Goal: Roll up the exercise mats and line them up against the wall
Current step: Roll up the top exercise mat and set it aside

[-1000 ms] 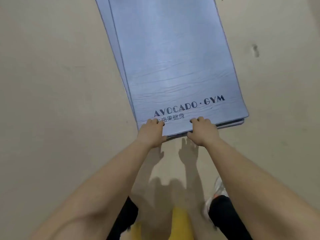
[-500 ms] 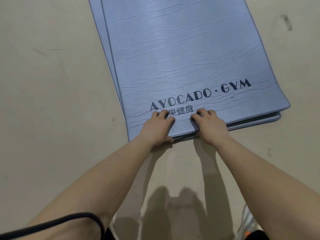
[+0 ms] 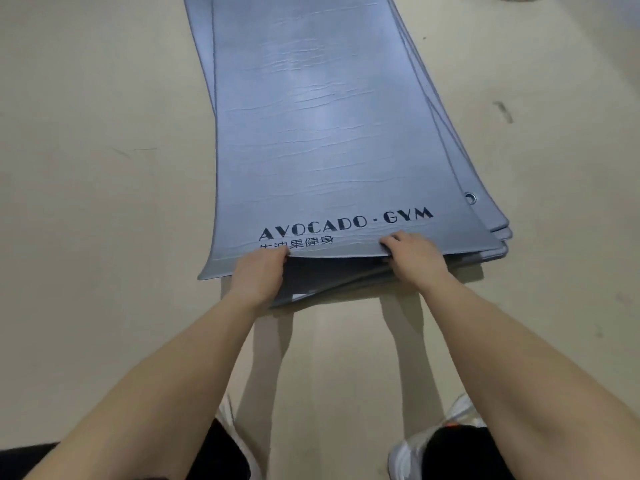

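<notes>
A view looking down at a beige floor (image 3: 86, 202). A stack of blue-grey exercise mats (image 3: 498, 233) lies flat on it, stretching away from the viewer. The top mat (image 3: 322, 133) carries dark lettering, "AVOCADO · GYM", with a line of Chinese characters beneath. Two bare arms reach forward to its near short edge. The left hand (image 3: 259, 275) and the right hand (image 3: 415, 258) each pinch that edge, fingers (image 3: 391, 241) curled over the top surface, thumbs hidden underneath. The edge is lifted off the mats below, leaving a dark gap between the hands. A metal eyelet (image 3: 470, 197) shows on a lower mat at the right side. White shoes (image 3: 405, 455) and dark trouser legs appear at the bottom.
</notes>
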The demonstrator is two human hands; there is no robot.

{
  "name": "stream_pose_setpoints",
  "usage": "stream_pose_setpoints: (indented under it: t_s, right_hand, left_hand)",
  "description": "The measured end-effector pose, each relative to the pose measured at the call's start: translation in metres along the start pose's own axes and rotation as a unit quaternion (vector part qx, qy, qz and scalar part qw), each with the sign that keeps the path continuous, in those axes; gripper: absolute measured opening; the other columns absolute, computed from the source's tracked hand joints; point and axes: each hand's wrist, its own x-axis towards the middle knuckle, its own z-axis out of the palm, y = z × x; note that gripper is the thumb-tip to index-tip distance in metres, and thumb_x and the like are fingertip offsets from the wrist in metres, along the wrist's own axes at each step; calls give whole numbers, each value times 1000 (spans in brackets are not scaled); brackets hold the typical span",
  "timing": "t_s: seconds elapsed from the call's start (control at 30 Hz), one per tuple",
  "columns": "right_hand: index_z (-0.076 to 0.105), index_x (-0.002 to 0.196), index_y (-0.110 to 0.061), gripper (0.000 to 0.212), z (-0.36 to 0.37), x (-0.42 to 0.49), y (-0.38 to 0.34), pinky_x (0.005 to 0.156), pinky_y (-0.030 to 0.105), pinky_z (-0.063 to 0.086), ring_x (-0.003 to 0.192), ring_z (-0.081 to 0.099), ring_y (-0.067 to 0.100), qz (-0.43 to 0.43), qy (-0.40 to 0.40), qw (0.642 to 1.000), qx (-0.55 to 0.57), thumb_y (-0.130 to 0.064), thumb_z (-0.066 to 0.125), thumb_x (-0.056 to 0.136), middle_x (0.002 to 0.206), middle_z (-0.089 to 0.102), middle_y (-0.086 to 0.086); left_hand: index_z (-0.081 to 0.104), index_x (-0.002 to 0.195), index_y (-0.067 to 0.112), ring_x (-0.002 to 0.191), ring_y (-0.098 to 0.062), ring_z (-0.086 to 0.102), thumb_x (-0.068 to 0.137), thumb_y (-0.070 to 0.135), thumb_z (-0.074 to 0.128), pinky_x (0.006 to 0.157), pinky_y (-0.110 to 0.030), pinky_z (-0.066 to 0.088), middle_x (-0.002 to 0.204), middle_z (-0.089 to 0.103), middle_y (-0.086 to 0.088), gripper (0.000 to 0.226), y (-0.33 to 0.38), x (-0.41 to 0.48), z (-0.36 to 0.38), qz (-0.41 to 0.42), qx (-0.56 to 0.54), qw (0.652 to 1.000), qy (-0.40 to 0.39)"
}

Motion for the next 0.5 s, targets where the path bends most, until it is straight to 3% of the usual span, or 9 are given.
stream_pose_setpoints:
  t_s: [0.1,0.2,0.27,0.37,0.5]
  right_hand:
    - [62,107,-18,29,-18,4,-30,84,41,51,107,61,36,-29,-40,998,48,-45,51,105,115,67,12]
    - [61,99,-16,44,-36,18,-48,70,38,41,91,61,36,-27,9,998,49,-57,46,103,100,69,12]
    - [52,97,-19,47,-43,29,-49,66,38,37,78,54,32,-16,18,1000,10,-64,37,103,88,64,7]
    - [48,105,-21,42,-35,49,-45,68,39,39,78,56,30,-21,22,1000,9,-62,40,103,86,62,3]
    - [61,97,-12,36,0,66,-50,81,45,35,81,54,34,-20,250,961,-115,-47,71,91,91,59,11]
  left_hand:
    - [54,99,19,93,-39,62,100,9,46,66,-39,36,106,69,-15,12,-31,-21,-4,-76,-50,995,37]
    - [53,101,18,81,-36,55,101,12,43,65,-41,38,98,68,-13,12,-52,-23,-3,-126,-91,986,60]
    - [56,107,16,81,-36,57,105,15,40,67,-42,39,98,69,-12,16,-61,-7,-2,-123,-85,986,77]
    - [58,113,15,91,-37,62,110,21,37,77,-42,39,102,71,-11,22,-68,28,2,-84,-67,990,89]
    - [60,117,22,108,-30,56,109,27,41,101,-45,30,113,66,-4,21,-81,68,23,-96,-40,986,132]
